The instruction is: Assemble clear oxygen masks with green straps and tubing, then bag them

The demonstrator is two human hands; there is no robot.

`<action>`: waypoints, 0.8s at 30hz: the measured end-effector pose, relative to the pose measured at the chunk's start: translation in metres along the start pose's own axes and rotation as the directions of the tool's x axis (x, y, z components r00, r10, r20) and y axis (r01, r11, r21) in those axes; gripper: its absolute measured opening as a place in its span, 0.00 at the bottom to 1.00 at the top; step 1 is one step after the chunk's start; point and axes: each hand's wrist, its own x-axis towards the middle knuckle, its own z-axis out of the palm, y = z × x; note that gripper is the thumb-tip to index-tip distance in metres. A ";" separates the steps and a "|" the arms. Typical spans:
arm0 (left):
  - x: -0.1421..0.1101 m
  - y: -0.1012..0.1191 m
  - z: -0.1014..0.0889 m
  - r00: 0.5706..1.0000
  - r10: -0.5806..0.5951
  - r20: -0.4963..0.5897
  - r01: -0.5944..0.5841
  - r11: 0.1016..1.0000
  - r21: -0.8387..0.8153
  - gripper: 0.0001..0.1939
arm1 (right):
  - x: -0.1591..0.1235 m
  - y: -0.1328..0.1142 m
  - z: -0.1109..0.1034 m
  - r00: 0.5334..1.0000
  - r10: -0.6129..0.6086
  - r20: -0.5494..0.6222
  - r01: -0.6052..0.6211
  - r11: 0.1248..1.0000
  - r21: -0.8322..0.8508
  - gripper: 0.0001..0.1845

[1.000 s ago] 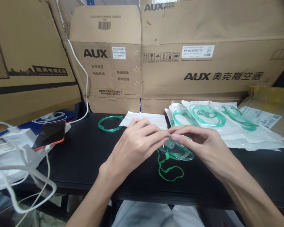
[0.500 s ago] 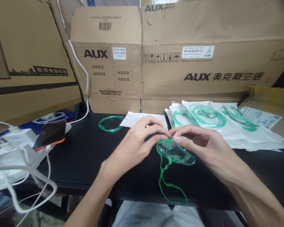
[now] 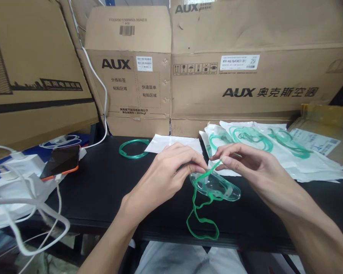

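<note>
A clear plastic oxygen mask (image 3: 218,187) hangs tilted above the black table, its edge pinched by my left hand (image 3: 178,161). Between the thumb and finger of my right hand (image 3: 242,163) is the end of a green elastic strap (image 3: 198,213). From there the strap runs down across the mask toward the left, loops below it and meets the mask's lower edge. My left fingertips are partly hidden behind the back of that hand. Behind my left hand lies a white sheet or pouch (image 3: 171,142), with a coil of green tubing (image 3: 122,151) to its left.
Several white pouches (image 3: 282,163) with green tubing pile up at the right. Cardboard boxes (image 3: 197,102) wall off the back of the table. At the left are a phone (image 3: 61,161), a white power strip (image 3: 11,192) and tangled white cables (image 3: 60,217).
My right hand has moved away from the mask edge, up and right, pulling the strap end with it. The mask has tilted slightly and the hanging strap loop has swung left and up.
</note>
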 end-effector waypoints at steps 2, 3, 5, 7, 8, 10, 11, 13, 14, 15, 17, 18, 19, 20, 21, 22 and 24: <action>0.000 0.001 -0.001 1.000 0.006 0.008 -0.006 1.000 0.012 0.09 | 0.001 0.001 -0.003 1.000 -0.007 -0.030 0.007 1.000 -0.014 0.05; 0.000 0.001 -0.001 1.000 0.007 0.012 -0.008 1.000 0.016 0.09 | 0.002 0.002 -0.005 0.999 -0.008 -0.044 0.007 1.000 -0.017 0.05; 0.000 0.001 -0.002 1.000 0.007 0.023 -0.008 1.000 0.023 0.10 | 0.003 0.002 -0.008 0.997 -0.004 -0.073 0.002 1.000 -0.017 0.06; -0.001 0.001 -0.003 0.999 0.010 0.033 -0.011 1.000 0.028 0.10 | 0.004 0.002 -0.012 0.994 0.002 -0.113 -0.005 1.000 -0.022 0.07; -0.001 0.000 -0.004 0.999 0.011 0.040 -0.012 1.000 0.029 0.10 | 0.004 0.002 -0.014 0.991 0.004 -0.136 -0.009 1.000 -0.030 0.08; -0.001 -0.001 -0.005 0.999 0.019 0.047 -0.021 0.999 0.026 0.09 | 0.004 0.002 -0.017 0.982 -0.001 -0.191 -0.012 0.998 -0.067 0.09; -0.001 -0.001 -0.005 0.998 0.024 0.050 -0.025 0.999 0.023 0.09 | 0.003 0.002 -0.019 0.976 -0.008 -0.217 -0.012 0.996 -0.087 0.10; -0.002 -0.003 -0.006 0.998 0.033 0.062 -0.034 0.999 0.016 0.10 | 0.003 0.003 -0.021 0.965 -0.022 -0.263 -0.010 0.993 -0.120 0.11; -0.002 -0.004 -0.006 0.997 0.039 0.071 -0.040 0.999 0.013 0.11 | 0.003 0.003 -0.022 0.959 -0.031 -0.282 -0.006 0.992 -0.128 0.11; -0.002 -0.005 -0.006 0.996 0.045 0.082 -0.046 0.999 0.010 0.11 | 0.002 0.004 -0.023 0.954 -0.041 -0.297 0.001 0.991 -0.132 0.11; -0.002 -0.006 -0.006 0.994 0.054 0.099 -0.054 0.998 0.006 0.11 | 0.002 0.003 -0.024 0.947 -0.046 -0.318 0.003 0.991 -0.136 0.11; -0.002 -0.007 -0.006 0.993 0.056 0.102 -0.057 0.998 0.005 0.11 | 0.001 0.003 -0.023 0.944 -0.050 -0.326 0.003 0.990 -0.142 0.11; -0.002 -0.007 -0.006 0.993 0.055 0.103 -0.056 0.998 0.007 0.11 | 0.001 0.002 -0.022 0.945 -0.053 -0.324 0.003 0.988 -0.153 0.11; -0.002 -0.008 -0.005 0.993 0.054 0.103 -0.055 0.998 0.007 0.11 | 0.001 0.001 -0.021 0.947 -0.060 -0.314 0.007 0.986 -0.168 0.10; -0.002 -0.008 -0.005 0.994 0.049 0.101 -0.050 0.999 0.007 0.10 | 0.000 0.000 -0.019 0.953 -0.071 -0.296 0.016 0.983 -0.185 0.09; -0.002 -0.008 -0.004 0.994 0.042 0.099 -0.043 0.999 0.005 0.10 | 0.000 -0.002 -0.016 0.960 -0.088 -0.268 0.033 0.979 -0.201 0.09; -0.002 -0.008 -0.002 0.995 0.014 0.098 -0.015 1.000 0.008 0.08 | -0.001 -0.004 -0.008 0.974 -0.125 -0.189 0.081 0.971 -0.225 0.07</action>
